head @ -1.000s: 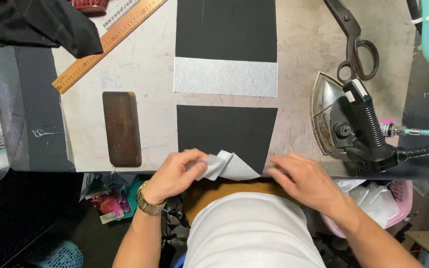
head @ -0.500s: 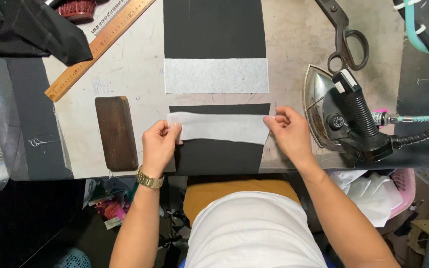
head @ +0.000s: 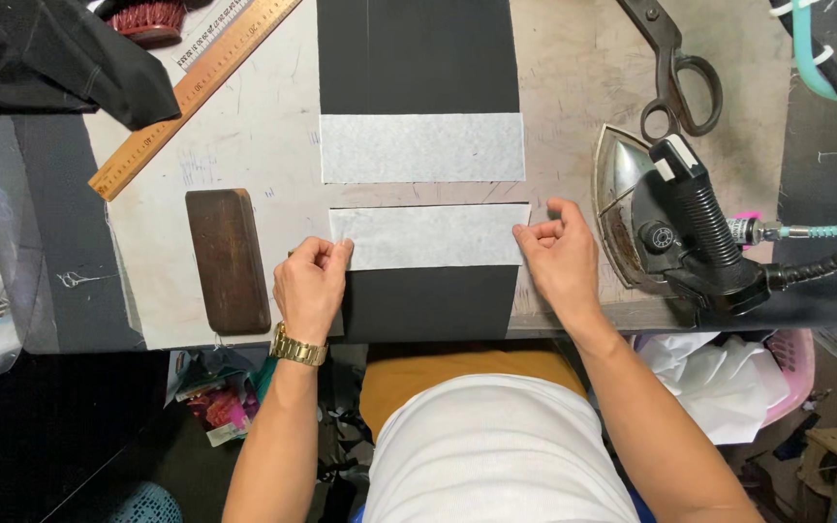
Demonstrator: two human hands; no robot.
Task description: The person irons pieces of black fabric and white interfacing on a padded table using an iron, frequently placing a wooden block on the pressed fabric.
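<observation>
Pinching the 2 short ends of a white interfacing strip point(head: 428, 235), the left hand point(head: 310, 289) grips its left edge between thumb and fingers, and the right hand point(head: 559, 260) grips its right edge the same way. The strip lies flat between the hands, across the top of a black fabric panel point(head: 430, 302) at the table's near edge. Strip looks thin, light and limp, likely to curl or shift at a breath; taking it by the end corners and keeping it taut seems the sound hold. Beyond the hands, a 2nd black panel point(head: 417, 56) already carries its own white strip point(head: 422, 147). Just right of the right hand stands a steam iron point(head: 675, 228), scissors point(head: 675, 73) past it. Left of the left hand lies a dark wooden block point(head: 228, 260); farther out, a wooden ruler point(head: 191, 92).
</observation>
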